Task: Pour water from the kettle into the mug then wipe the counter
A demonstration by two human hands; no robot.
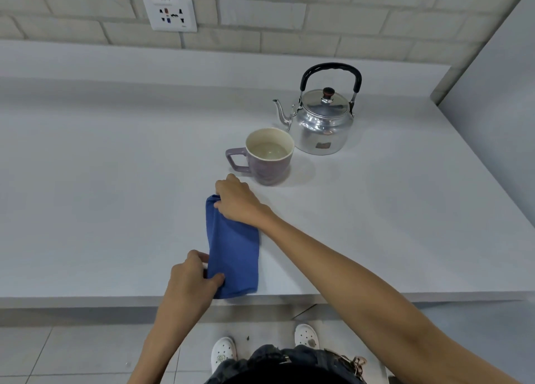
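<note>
Blue cloth [233,250] lies folded at the counter [101,195] edge, pinched at both ends: right hand [236,199], arm stretched forward, grips the far corner; left hand [191,279] clamps the near corner, thumb on top. Just beyond the right fingers stands the filled mug [267,157], the kettle [321,120] behind it.

Blue cloth [233,247] on counter [101,166], left hand [192,279] and right hand [236,199] gripping its ends, filled mug [267,159], kettle [322,120]

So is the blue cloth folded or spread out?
Folded: the cloth lies as a narrow doubled strip, left hand and right hand pinching its ends.
</note>
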